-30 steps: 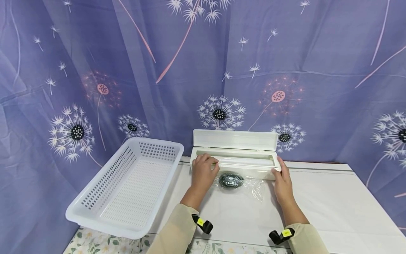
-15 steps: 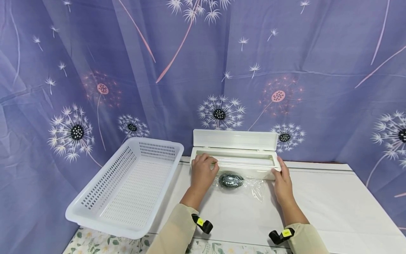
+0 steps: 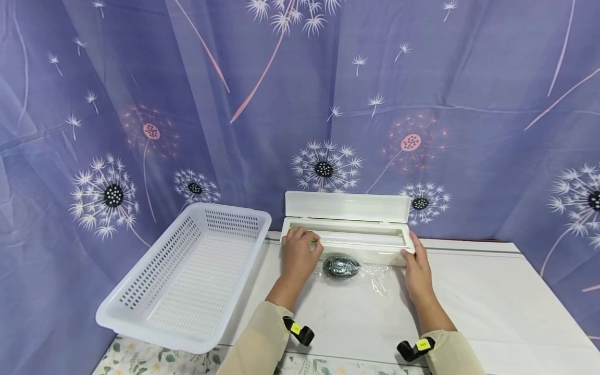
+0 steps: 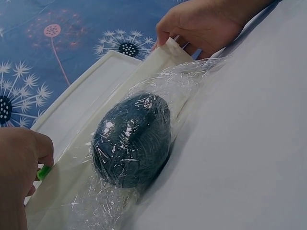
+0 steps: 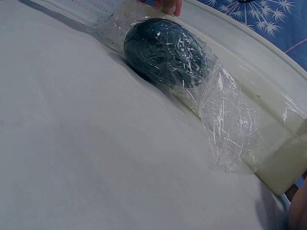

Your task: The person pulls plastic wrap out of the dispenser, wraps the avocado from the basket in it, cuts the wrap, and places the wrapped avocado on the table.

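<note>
A white cling film dispenser box [image 3: 370, 254] stands with its lid [image 3: 347, 206] raised and a film roll [image 3: 367, 238] inside. At the front rim, toward the left end, my left hand [image 3: 300, 254] pinches a small green slider [image 4: 44, 172]. My right hand [image 3: 419, 273] grips the box's right end, thumb in front. Against the front wall lies a dark green oval object [image 3: 341, 266], wrapped in clear film [image 5: 230, 127] that spreads to its right; its exact kind cannot be told. The left fingers cover part of the rim.
A white perforated plastic basket [image 3: 253, 250] stands to the left. Behind the white tabletop [image 3: 492, 297] hangs a purple dandelion-print curtain [image 3: 262, 156]. A floral cloth [image 3: 154, 354] shows along the front edge.
My left hand has shifted very slightly to the left along the box rim. My right hand, the box and the wrapped object look unmoved.
</note>
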A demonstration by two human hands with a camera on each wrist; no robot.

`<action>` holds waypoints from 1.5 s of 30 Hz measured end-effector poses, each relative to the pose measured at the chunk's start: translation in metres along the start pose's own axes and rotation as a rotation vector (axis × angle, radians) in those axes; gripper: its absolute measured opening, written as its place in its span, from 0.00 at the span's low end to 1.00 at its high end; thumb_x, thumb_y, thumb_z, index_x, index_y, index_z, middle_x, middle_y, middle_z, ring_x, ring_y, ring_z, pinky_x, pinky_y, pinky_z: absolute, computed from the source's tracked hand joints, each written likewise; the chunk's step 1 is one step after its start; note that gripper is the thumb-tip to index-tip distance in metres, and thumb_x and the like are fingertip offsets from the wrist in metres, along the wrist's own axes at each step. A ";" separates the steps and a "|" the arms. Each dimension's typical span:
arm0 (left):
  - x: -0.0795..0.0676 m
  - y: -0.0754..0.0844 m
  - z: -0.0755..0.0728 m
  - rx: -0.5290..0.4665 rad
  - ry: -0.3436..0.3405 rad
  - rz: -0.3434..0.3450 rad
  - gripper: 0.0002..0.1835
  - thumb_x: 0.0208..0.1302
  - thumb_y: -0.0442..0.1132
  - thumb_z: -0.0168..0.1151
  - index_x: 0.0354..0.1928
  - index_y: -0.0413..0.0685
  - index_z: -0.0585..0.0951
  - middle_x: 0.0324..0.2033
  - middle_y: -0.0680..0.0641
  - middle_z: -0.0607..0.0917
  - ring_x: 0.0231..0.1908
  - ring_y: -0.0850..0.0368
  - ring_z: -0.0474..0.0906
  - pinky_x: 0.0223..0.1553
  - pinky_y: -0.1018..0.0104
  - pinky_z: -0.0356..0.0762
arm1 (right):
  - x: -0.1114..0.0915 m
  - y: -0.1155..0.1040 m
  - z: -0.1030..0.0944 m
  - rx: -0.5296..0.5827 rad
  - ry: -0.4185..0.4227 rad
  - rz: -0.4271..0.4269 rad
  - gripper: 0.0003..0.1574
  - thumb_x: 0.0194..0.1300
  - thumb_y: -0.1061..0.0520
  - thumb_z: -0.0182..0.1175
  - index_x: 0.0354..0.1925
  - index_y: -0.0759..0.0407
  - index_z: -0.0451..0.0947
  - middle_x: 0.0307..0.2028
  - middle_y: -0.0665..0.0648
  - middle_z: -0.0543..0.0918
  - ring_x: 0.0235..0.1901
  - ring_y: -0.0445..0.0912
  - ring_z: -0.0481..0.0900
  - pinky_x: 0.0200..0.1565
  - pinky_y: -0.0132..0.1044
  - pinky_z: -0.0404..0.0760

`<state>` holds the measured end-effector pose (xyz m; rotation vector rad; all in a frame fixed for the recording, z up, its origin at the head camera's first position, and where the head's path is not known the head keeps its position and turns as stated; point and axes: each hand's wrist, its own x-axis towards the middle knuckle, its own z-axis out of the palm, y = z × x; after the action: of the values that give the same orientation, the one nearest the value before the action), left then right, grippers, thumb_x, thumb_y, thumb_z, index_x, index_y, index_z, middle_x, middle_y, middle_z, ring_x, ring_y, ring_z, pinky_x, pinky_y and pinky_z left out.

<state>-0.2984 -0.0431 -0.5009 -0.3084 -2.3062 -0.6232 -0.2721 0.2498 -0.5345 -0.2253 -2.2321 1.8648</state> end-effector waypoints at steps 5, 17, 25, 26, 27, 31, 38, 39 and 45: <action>0.000 -0.001 0.000 0.009 0.014 0.004 0.04 0.52 0.39 0.72 0.31 0.55 0.88 0.34 0.53 0.86 0.40 0.52 0.80 0.41 0.57 0.73 | 0.002 0.001 0.000 0.017 -0.004 0.007 0.39 0.80 0.58 0.42 0.82 0.44 0.42 0.81 0.56 0.44 0.81 0.53 0.43 0.80 0.48 0.44; 0.001 0.000 -0.001 0.006 -0.007 -0.025 0.03 0.52 0.39 0.71 0.30 0.54 0.88 0.34 0.52 0.86 0.40 0.51 0.79 0.41 0.57 0.73 | -0.002 -0.001 0.002 0.017 0.010 -0.009 0.39 0.80 0.56 0.42 0.81 0.41 0.44 0.81 0.54 0.44 0.81 0.53 0.43 0.80 0.49 0.43; 0.000 0.000 -0.001 0.016 0.021 -0.008 0.03 0.51 0.39 0.72 0.30 0.55 0.87 0.34 0.53 0.86 0.39 0.51 0.79 0.40 0.57 0.72 | -0.003 -0.003 0.002 0.024 0.014 -0.013 0.39 0.79 0.56 0.42 0.82 0.43 0.44 0.81 0.55 0.44 0.81 0.53 0.42 0.80 0.49 0.43; 0.000 0.000 -0.001 0.018 0.022 -0.008 0.03 0.51 0.39 0.72 0.30 0.55 0.87 0.34 0.53 0.86 0.39 0.51 0.79 0.40 0.57 0.72 | -0.003 -0.003 0.002 0.023 0.015 -0.011 0.39 0.79 0.56 0.43 0.81 0.43 0.44 0.81 0.55 0.44 0.81 0.53 0.43 0.80 0.49 0.43; 0.000 -0.001 -0.001 0.020 0.019 -0.009 0.03 0.51 0.39 0.72 0.30 0.55 0.87 0.34 0.53 0.86 0.40 0.51 0.79 0.40 0.57 0.72 | -0.003 -0.003 0.002 0.024 0.016 -0.011 0.39 0.79 0.56 0.43 0.81 0.43 0.45 0.81 0.55 0.45 0.81 0.53 0.43 0.80 0.49 0.43; 0.000 -0.001 0.000 0.024 0.023 -0.008 0.03 0.52 0.39 0.71 0.30 0.55 0.87 0.35 0.53 0.86 0.40 0.51 0.79 0.41 0.57 0.72 | -0.003 -0.003 0.002 0.030 0.018 -0.005 0.39 0.79 0.57 0.43 0.81 0.43 0.45 0.81 0.55 0.45 0.80 0.53 0.43 0.80 0.49 0.43; 0.001 -0.002 0.000 0.025 0.025 -0.011 0.04 0.51 0.39 0.71 0.30 0.55 0.87 0.34 0.53 0.86 0.40 0.51 0.79 0.41 0.57 0.72 | -0.003 -0.003 0.002 0.025 0.020 -0.004 0.39 0.79 0.56 0.43 0.81 0.42 0.45 0.81 0.56 0.45 0.80 0.54 0.44 0.80 0.50 0.44; 0.001 -0.002 0.000 0.025 0.022 -0.014 0.04 0.51 0.39 0.71 0.31 0.55 0.87 0.34 0.53 0.86 0.40 0.51 0.79 0.41 0.57 0.72 | -0.003 -0.003 0.002 0.025 0.020 -0.006 0.39 0.79 0.56 0.43 0.81 0.42 0.45 0.81 0.56 0.46 0.80 0.54 0.44 0.80 0.50 0.44; 0.001 -0.004 0.000 0.038 0.014 -0.019 0.04 0.51 0.39 0.71 0.31 0.56 0.87 0.34 0.53 0.86 0.41 0.51 0.80 0.41 0.57 0.72 | -0.003 -0.002 0.003 0.034 0.016 -0.008 0.39 0.79 0.57 0.42 0.82 0.44 0.44 0.81 0.57 0.45 0.80 0.54 0.44 0.80 0.47 0.44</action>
<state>-0.3008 -0.0460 -0.5018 -0.2631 -2.3076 -0.5881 -0.2700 0.2461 -0.5330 -0.2245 -2.1852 1.8888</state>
